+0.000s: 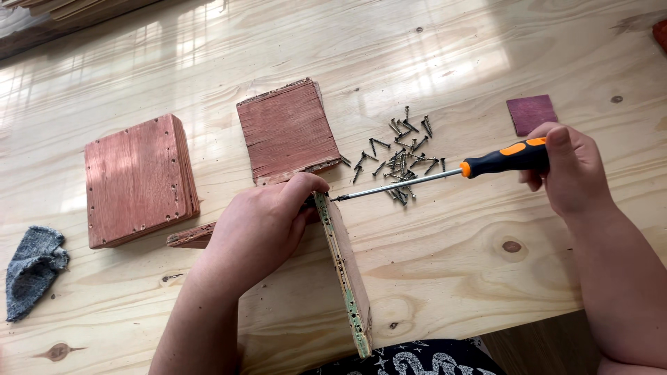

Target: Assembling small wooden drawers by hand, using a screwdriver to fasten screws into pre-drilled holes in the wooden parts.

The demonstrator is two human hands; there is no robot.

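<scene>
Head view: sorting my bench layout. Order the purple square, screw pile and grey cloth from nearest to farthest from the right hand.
From the right hand:
1. Purple square, just above it.
2. Screw pile, toward the middle.
3. Grey cloth, far left edge.

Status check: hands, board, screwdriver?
Left hand steadies upright board. Right hand grips screwdriver, tip at board's top edge. Screw pile just behind, nothing blocking.

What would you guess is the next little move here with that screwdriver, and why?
Probably a turn of the screwdriver. Its tip already sits against the top edge of the upright wooden panel, right by the left hand steadying that panel. The right hand grips the orange and black handle. Whether a screw is at the tip is too small to tell. Loose screws lie just behind.
</scene>
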